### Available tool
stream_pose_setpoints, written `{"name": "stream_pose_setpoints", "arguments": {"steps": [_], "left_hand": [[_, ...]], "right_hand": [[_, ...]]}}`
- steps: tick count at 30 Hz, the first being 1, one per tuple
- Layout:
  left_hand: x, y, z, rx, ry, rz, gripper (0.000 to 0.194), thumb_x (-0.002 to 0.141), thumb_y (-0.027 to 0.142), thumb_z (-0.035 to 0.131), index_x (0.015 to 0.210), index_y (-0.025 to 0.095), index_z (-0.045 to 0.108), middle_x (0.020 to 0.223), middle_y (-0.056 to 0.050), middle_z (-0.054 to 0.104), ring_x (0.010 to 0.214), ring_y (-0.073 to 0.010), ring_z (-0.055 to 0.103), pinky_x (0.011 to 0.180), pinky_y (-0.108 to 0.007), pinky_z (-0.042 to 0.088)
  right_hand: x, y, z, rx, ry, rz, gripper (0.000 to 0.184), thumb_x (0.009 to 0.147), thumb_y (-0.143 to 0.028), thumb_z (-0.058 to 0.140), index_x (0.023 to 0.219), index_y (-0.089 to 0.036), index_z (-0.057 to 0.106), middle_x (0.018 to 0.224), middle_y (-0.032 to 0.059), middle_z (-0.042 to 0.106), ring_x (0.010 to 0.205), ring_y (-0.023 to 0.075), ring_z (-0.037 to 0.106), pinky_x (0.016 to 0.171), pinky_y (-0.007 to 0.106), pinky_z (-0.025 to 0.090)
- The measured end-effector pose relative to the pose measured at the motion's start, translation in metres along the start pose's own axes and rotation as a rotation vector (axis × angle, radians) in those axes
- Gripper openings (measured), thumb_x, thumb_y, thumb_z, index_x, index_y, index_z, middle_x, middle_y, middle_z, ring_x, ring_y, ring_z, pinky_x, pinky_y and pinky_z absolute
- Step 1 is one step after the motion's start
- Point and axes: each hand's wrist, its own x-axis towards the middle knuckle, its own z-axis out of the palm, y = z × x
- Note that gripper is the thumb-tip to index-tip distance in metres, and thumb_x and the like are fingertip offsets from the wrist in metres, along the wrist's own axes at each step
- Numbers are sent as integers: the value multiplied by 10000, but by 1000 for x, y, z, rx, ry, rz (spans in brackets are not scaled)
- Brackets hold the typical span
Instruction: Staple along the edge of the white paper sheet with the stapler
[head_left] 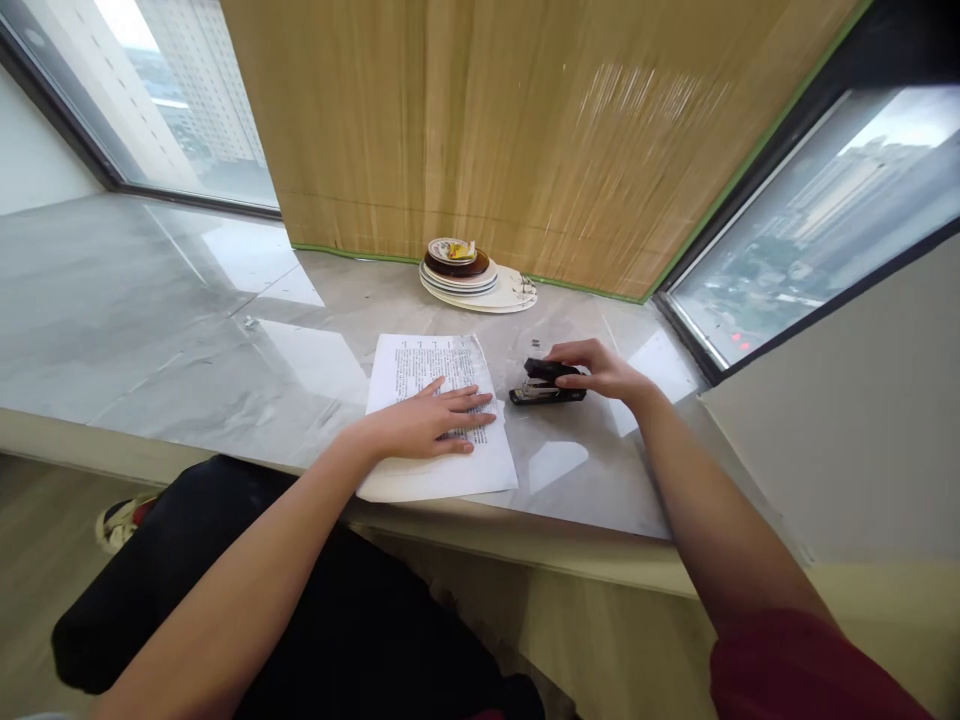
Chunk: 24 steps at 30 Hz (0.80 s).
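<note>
Printed sheets of paper [405,478] lie near the front edge of the marble sill, their lower part blank. My left hand [424,422] rests flat on them with its fingers spread, covering some of the text. Just right of the paper, a black stapler [551,385] sits on the sill with its jaws apart, its front end pointing at the sheets. My right hand [596,370] grips the stapler's rear part, thumb on the near side. A small gap separates the stapler from the paper's right edge.
Behind the paper stands a stack of plates [459,285] with a yellow packet [460,251] on top. Small dark bits [535,343] lie beyond the stapler. A bamboo blind [480,130] hangs at the back, between windows on both sides. The sill's front edge [570,530] runs close to my legs.
</note>
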Motion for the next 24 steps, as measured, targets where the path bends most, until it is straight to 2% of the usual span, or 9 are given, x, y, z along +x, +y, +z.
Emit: {"name": "stream_pose_setpoints", "arguments": {"steps": [3,6,9,11,13,15,19,22,24], "left_hand": [[0,-2,4,-41,35,10,564,1092,504,529,1634,367,456,1774,-32,308,1663,-325,243,1343,-627,47],[-1,-5,2,-108,141,49,559,1030,497,654,1563,356,562,1733,-51,404,1630,-344,326,1339,-607,128],[-8,-9,-11,-282,390,70,376,987,466,720,1311,282,763,1540,-97,644,1449,-330,573,1242,-506,374],[-18,-12,-24,-389,523,59,280,1012,465,680,1047,230,827,1193,-104,810,1130,-269,740,1053,-404,520],[-29,-16,-35,-436,581,37,390,1039,489,629,842,202,805,866,-72,808,833,-206,748,862,-329,554],[-39,-21,-42,-466,622,16,480,1049,517,599,744,189,771,737,-55,768,704,-176,706,750,-291,538],[-47,-28,-44,-545,701,-6,514,1039,549,601,721,179,765,705,-59,746,675,-167,660,689,-272,517],[-45,-30,-41,-600,731,-5,505,1026,556,622,727,178,775,720,-66,750,677,-164,643,689,-272,512],[-44,-30,-40,-631,738,-7,504,1017,563,634,729,177,783,733,-71,757,672,-161,636,685,-272,511]], "right_hand": [[8,-4,9,15,308,98,429,853,-515,791,1154,-211,815,1068,84,771,1003,290,713,809,369,551],[35,-19,34,-75,433,109,390,875,-439,759,1186,-207,804,1121,104,777,1051,307,711,836,396,555],[75,-38,70,-128,463,86,332,873,-347,743,1170,-213,805,1174,99,792,1085,300,717,895,407,557],[101,-48,95,-151,443,68,294,872,-304,738,1143,-215,807,1127,81,809,1032,277,730,920,402,549],[120,-54,114,-175,410,64,235,863,-286,748,1079,-213,808,1056,67,813,960,260,728,903,392,547],[128,-56,126,-200,383,72,203,854,-289,760,1034,-202,797,1016,67,806,925,253,718,878,382,545],[104,-48,123,-247,371,112,233,852,-329,753,1048,-203,763,1013,58,796,901,237,710,834,360,544],[64,-36,104,-284,396,158,283,857,-404,742,1062,-209,744,996,52,794,864,238,715,794,361,557],[39,-25,85,-306,429,194,365,901,-531,690,1053,-202,739,946,64,788,796,243,709,736,371,570]]}}
